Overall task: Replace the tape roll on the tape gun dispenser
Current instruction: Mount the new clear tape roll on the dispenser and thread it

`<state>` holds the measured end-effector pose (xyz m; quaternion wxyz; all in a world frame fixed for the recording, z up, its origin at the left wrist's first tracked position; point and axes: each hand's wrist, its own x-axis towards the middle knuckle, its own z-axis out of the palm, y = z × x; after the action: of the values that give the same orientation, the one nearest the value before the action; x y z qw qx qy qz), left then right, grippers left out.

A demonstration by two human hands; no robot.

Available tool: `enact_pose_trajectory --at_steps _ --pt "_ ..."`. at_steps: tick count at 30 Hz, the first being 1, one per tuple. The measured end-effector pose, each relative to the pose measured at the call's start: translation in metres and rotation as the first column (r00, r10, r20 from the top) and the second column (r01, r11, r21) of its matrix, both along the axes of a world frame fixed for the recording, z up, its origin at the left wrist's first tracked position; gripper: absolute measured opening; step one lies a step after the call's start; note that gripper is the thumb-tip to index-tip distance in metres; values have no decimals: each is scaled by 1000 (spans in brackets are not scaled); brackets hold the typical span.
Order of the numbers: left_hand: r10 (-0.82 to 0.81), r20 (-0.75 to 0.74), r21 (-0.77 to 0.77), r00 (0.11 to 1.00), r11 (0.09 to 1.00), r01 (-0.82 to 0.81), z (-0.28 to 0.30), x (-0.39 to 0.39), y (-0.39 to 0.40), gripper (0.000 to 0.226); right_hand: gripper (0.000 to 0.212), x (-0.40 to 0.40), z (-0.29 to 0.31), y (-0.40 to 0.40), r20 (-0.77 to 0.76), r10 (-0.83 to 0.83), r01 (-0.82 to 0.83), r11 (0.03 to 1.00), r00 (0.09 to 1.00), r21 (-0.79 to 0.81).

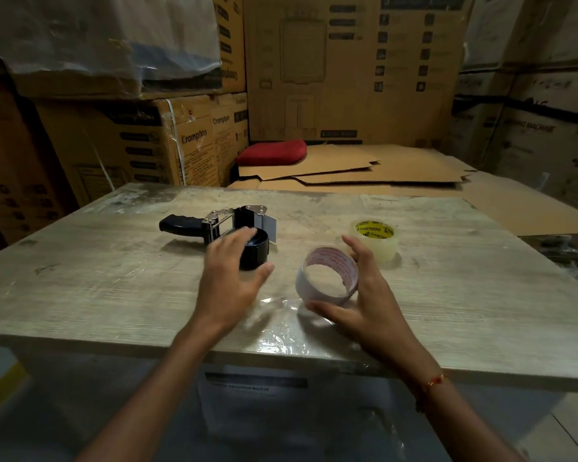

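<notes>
R hand point(367, 295) fingers spread round empty core point(327, 275), L hand point(229, 278) spread by tape gun point(221, 225)

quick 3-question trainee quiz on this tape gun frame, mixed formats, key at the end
1. True or false: the right hand holds the empty tape core between thumb and fingers.
2. Multiple choice: where is the full tape roll? A) mounted on the tape gun B) flat on the table, beyond the right hand C) in the left hand
3. Fill in: the left hand reaches, fingers spread, toward the black ____ of the tape gun, which lies on the table.

Key: 1 true; 2 B; 3 spool hub.
</notes>
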<state>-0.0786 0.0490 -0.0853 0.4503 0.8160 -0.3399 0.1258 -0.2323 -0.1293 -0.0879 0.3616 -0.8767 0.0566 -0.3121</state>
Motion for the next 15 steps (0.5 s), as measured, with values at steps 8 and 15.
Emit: enact_pose_trajectory --at_steps 8,15 --pt "-523 -481 -382 704 847 368 3 -36 -14 42 99 -8 2 8 44 45 -49 994 998 93" --pt "-548 -503 -381 668 834 398 7 -44 -13 45 50 -12 7 11 44 91 -100 825 995 557"
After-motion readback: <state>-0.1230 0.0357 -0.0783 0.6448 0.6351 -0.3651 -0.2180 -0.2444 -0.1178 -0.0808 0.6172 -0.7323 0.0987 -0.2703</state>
